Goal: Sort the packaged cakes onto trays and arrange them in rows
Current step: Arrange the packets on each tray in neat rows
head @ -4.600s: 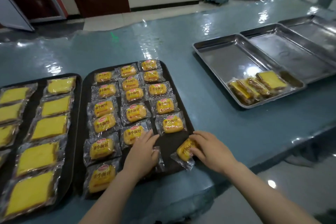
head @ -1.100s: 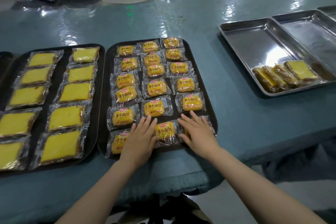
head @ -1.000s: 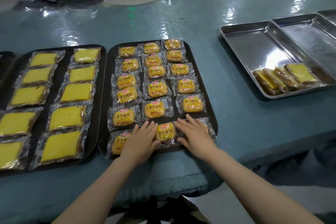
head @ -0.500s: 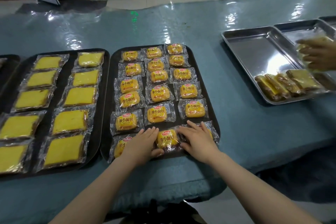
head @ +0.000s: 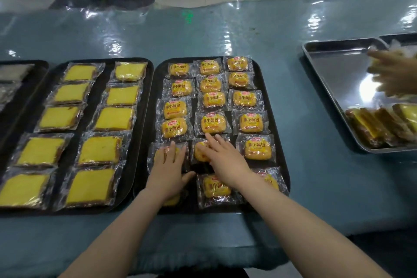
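A black tray (head: 277, 119) in front of me holds small round packaged cakes in three columns. My left hand (head: 168, 170) lies flat with straight fingers on the left-column cake (head: 158, 153) in the second row from the front. My right hand (head: 223, 158) rests with straight fingers on the middle-column cake (head: 198, 152) of that row. The front-row cakes (head: 215, 186) lie just below my hands. To the left, a second black tray (head: 144, 106) carries square yellow cake slices (head: 114, 118) in two columns.
A steel tray (head: 334, 88) at the right holds several wrapped slices (head: 374, 125) leaning in a row. Another person's hand (head: 394, 74) is blurred above it. A further black tray (head: 38, 67) shows at the far left. The table (head: 316, 178) has a shiny blue cover.
Both my hands have moved forward from the front row of small cakes onto the row behind it. The other person's hand has shifted over the steel tray.
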Tool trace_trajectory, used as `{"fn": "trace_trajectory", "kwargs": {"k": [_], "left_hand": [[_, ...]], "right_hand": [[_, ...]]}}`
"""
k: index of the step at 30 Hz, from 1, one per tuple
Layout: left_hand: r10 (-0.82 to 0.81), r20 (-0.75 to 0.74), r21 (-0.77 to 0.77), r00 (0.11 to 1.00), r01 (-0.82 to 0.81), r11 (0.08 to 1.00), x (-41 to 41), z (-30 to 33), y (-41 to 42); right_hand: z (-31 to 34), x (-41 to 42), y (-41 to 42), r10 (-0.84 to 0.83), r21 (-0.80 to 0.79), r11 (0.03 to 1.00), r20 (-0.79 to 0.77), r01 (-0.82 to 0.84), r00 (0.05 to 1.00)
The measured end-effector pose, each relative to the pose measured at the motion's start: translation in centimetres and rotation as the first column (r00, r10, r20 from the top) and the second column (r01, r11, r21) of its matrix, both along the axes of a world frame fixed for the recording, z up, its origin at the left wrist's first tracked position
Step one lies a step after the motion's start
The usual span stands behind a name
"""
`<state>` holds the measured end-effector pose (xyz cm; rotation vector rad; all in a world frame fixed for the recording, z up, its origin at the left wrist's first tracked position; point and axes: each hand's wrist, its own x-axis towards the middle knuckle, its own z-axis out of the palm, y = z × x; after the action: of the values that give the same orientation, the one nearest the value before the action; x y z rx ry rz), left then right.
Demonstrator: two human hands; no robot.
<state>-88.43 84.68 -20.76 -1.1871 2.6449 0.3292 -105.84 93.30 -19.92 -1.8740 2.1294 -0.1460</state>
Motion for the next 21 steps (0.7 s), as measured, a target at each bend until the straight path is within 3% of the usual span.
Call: {"fn": "trace_trajectory", "kwargs": {"k": [5,10,15,21], "left_hand": [[-0.014,0.050,-0.020,0.999,0.015,1.000,0.1,-0.8,0.3],[0.013,-0.015,0.033,1.000,-0.012,0.999,-0.4,-0.9,1.2],[0.043,-0.111,-0.025,0.993,-0.046,0.999,-1.2,-0.3,0.5],[0.105,-0.080,0.045,0.991,-0.102,0.994,-4.1,0.3,-3.3]], "right_hand": [[-1.0,-0.2,0.7,0.010,0.074,0.997,0.002,-0.010,1.000],[-0.7,-0.2,1.6,-0.020,0.076,0.997,0.045,0.016,0.999],[0.1,-0.9,1.7,-0.215,-0.094,0.971,0.057,0.219,0.975],[0.8,-5.4,1.9,-0.373,-0.019,0.928,-0.006,0.372,0.928]]}}
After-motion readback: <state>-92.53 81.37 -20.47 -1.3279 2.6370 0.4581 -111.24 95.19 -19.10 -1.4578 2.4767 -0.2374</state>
